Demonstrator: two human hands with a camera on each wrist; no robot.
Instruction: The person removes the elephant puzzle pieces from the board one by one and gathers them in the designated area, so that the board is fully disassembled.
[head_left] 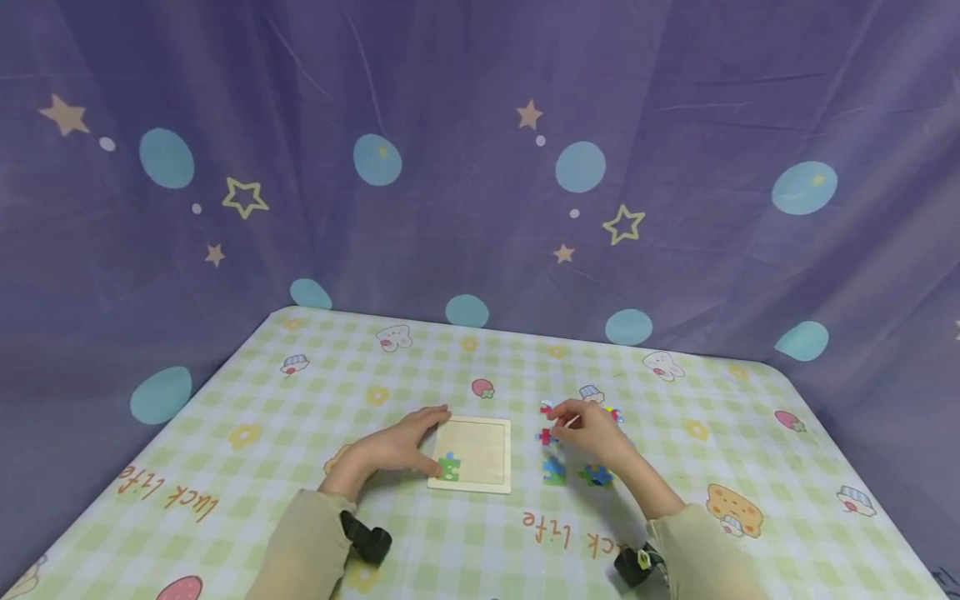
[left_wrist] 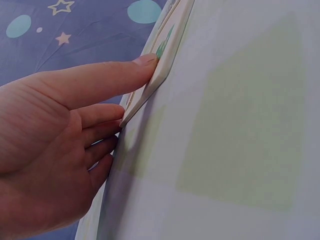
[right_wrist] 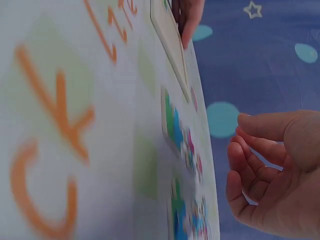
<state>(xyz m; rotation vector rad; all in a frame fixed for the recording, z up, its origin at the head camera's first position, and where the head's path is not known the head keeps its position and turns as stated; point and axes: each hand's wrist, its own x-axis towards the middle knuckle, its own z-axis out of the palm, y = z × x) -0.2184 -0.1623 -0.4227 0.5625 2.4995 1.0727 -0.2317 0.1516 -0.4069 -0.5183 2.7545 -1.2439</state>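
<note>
My left hand (head_left: 397, 442) is spread along the left side of a square wooden puzzle tray (head_left: 507, 454). Its straight thumb rests on the rim, and the fingertips touch the edge in the left wrist view. A green and blue jigsaw piece (head_left: 450, 467) lies in the tray's front left corner, beside the thumb. Above the loose pieces hovers my right hand (head_left: 596, 431), fingers loosely bent, with nothing visible between them in the right wrist view. Under and around it are a red piece (head_left: 545, 437), a blue-green piece (head_left: 554, 472) and a darker multicoloured piece (head_left: 597, 475).
More colourful pieces (head_left: 615, 414) lie behind the right hand, partly covered by it. A checked green and white tablecloth (head_left: 300, 433) covers the table. A purple curtain (head_left: 465, 208) with stars and blue ovals hangs beyond the table's far edge.
</note>
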